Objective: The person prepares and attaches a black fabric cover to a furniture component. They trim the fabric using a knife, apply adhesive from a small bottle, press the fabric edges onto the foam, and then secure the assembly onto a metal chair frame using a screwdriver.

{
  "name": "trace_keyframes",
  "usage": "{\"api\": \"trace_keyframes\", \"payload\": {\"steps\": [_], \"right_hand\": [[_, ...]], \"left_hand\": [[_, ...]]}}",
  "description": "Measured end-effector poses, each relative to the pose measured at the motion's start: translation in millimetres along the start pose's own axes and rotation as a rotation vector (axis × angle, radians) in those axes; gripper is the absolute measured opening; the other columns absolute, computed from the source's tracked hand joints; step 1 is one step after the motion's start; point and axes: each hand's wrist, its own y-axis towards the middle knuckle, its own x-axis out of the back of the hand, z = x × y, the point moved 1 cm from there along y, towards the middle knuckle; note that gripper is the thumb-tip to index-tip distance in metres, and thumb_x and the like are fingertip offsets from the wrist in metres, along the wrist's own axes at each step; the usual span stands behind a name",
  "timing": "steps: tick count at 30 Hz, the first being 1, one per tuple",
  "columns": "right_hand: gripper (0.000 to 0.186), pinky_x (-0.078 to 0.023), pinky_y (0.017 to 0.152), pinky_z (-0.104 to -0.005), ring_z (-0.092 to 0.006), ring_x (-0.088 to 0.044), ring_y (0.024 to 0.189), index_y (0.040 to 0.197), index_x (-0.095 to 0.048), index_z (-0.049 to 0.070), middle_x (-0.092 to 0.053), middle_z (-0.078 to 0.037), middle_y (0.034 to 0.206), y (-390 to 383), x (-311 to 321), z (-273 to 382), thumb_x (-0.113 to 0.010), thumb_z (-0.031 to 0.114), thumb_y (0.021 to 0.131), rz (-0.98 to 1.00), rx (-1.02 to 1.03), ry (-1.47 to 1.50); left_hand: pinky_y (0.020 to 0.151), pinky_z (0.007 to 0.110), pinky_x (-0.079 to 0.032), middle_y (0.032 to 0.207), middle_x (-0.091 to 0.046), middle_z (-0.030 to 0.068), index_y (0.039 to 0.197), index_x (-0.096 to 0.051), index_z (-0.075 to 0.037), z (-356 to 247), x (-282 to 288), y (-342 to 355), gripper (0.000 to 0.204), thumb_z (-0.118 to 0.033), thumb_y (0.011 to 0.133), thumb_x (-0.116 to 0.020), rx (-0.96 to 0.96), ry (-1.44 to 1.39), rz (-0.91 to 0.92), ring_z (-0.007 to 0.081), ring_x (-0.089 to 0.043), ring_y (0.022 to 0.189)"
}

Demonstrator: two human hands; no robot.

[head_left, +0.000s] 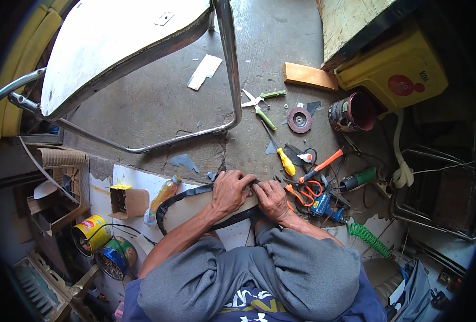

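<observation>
Across my lap lies a rounded beige panel with black covering material folded over its rim. My left hand bends its fingers over the far edge, pinching the black material. Close beside it, my right hand grips the same edge near the right corner, fingers curled. The fingertips of both hands nearly meet there. Just right of my right hand lie orange-handled scissors and a blue pneumatic stapler on a green coiled hose. A yellow-handled screwdriver rests farther out.
A metal-framed chair with a white panel stands at the far left. Green-handled scissors, a flap disc, a wooden block and a paint-stained can lie beyond. Left are a plastic bottle and a yellow tin.
</observation>
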Motion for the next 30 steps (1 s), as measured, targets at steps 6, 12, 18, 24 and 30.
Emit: {"api": "trace_keyframes", "payload": {"steps": [6,12,18,24,30], "right_hand": [[0.043,-0.054,0.095,-0.0456,-0.0335,-0.063,0.106,0.121,-0.064,-0.005,-0.063,-0.017,0.112,-14,-6,11,-0.067,0.006,0.079,0.041,-0.027,-0.036],[0.048,-0.046,0.11,-0.0503,-0.0355,-0.059,0.12,0.128,-0.062,-0.004,-0.061,-0.021,0.128,-20,6,22,-0.065,0.008,0.082,0.166,-0.004,-0.035],[0.059,-0.044,0.112,-0.0528,-0.04,-0.057,0.125,0.134,-0.056,-0.002,-0.059,-0.025,0.133,-26,8,19,-0.064,-0.001,0.076,0.168,-0.066,0.109],[0.045,-0.052,0.104,-0.0445,-0.0355,-0.065,0.117,0.127,-0.056,-0.003,-0.066,-0.023,0.125,-16,21,11,-0.059,-0.003,0.083,0.131,-0.528,0.548],[0.033,-0.056,0.091,-0.0302,-0.0175,-0.068,0.103,0.132,-0.06,-0.003,-0.072,-0.012,0.117,-17,16,-63,-0.055,0.01,0.102,0.096,-1.121,1.051]], "left_hand": [[0.083,0.04,-0.044,0.121,-0.064,0.0046,0.123,-0.07,-0.015,9,-4,-7,0.047,-0.025,0.079,-0.081,-0.183,0.104,-0.056,0.0251,-0.059,0.1],[0.085,0.042,-0.044,0.128,-0.063,0.0017,0.125,-0.069,-0.017,14,-9,-16,0.044,-0.027,0.083,-0.077,-0.297,0.208,-0.052,0.0276,-0.057,0.104],[0.084,0.043,-0.043,0.129,-0.063,0.002,0.129,-0.069,-0.021,20,-13,-17,0.043,-0.031,0.087,-0.073,-0.362,0.268,-0.015,0.0314,-0.055,0.104],[0.084,0.044,-0.042,0.131,-0.062,0.0033,0.132,-0.068,-0.024,23,-15,-19,0.042,-0.031,0.091,-0.066,-0.387,0.307,0.01,0.032,-0.054,0.102],[0.086,0.043,-0.043,0.131,-0.062,0.0054,0.13,-0.068,-0.018,19,-9,-18,0.038,-0.026,0.094,-0.057,-0.438,0.309,0.002,0.0334,-0.055,0.109]]}}
